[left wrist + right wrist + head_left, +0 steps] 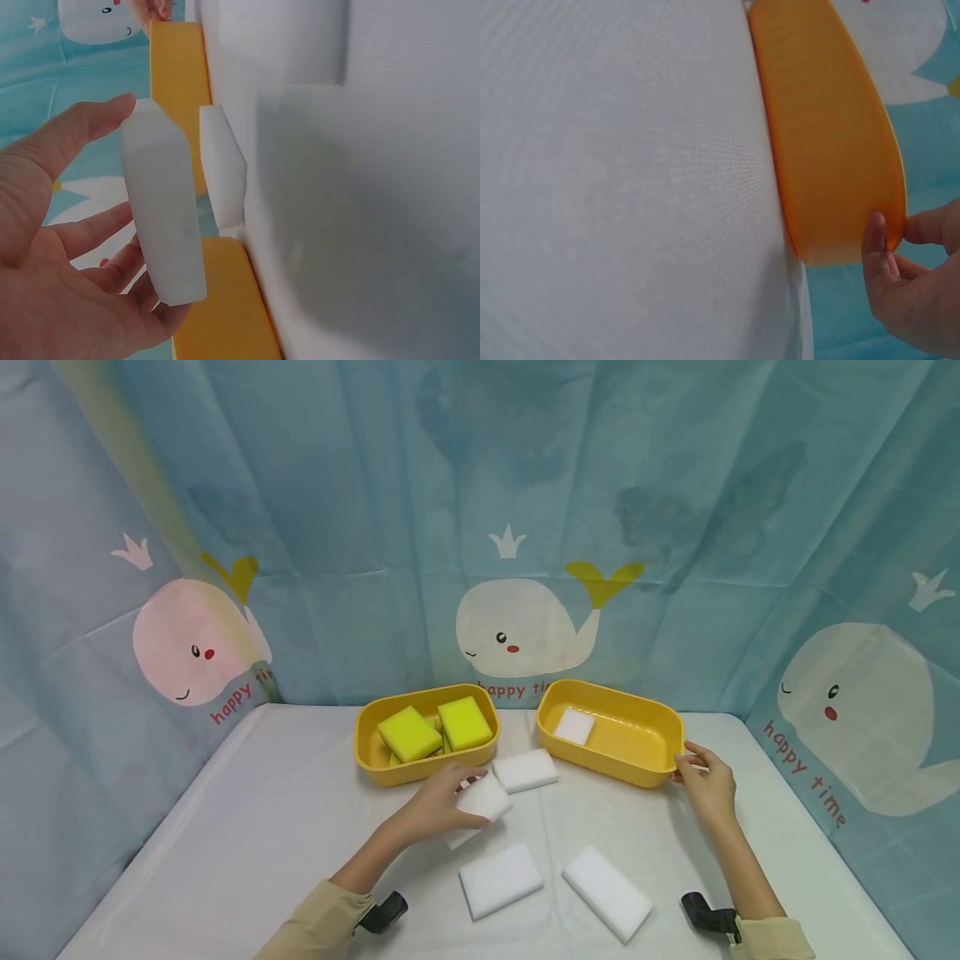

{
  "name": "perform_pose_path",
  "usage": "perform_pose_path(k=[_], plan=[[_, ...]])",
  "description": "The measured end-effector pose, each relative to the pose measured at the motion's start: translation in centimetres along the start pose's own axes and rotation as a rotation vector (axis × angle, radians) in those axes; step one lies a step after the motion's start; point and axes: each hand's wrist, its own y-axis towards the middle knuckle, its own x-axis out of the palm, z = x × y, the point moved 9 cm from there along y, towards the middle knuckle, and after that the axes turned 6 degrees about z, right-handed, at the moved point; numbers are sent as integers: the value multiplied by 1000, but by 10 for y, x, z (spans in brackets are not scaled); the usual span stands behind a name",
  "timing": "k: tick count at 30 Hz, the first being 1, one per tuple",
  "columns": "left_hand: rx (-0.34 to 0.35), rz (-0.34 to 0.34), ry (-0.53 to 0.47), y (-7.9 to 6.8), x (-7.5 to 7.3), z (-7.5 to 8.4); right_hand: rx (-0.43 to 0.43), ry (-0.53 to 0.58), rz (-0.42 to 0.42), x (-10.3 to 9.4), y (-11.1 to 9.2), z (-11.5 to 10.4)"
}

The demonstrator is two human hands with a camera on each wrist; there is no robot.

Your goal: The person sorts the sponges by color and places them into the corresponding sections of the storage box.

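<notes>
My left hand [437,803] holds a white block-shaped sponge [486,798] above the table, just in front of the left yellow bin. In the left wrist view, the thumb is at one end of this sponge [165,214] and the fingers are at its far side and other end. With thumb and fingers, my right hand [707,783] pinches the near right corner of the right yellow bin [615,768]. One white sponge [574,726] lies inside that bin, at its left end. The right wrist view shows the thumb against the bin's outer wall [825,135].
The left yellow bin [420,772] contains yellow-green sponges [409,734]. On the white table lie more white sponges: one between the bins [525,771], one in the middle [501,881] and one nearer the front right [607,893]. A blue whale-print curtain [360,635] hangs behind.
</notes>
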Motion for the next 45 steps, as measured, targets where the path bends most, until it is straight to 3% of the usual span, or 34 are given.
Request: perform_pose_path(k=[22, 45], plan=[[34, -60, -11, 35, 19, 27, -7, -14, 0, 0, -1, -1], [13, -69, 42, 64, 42, 53, -11, -14, -9, 0, 1, 0]])
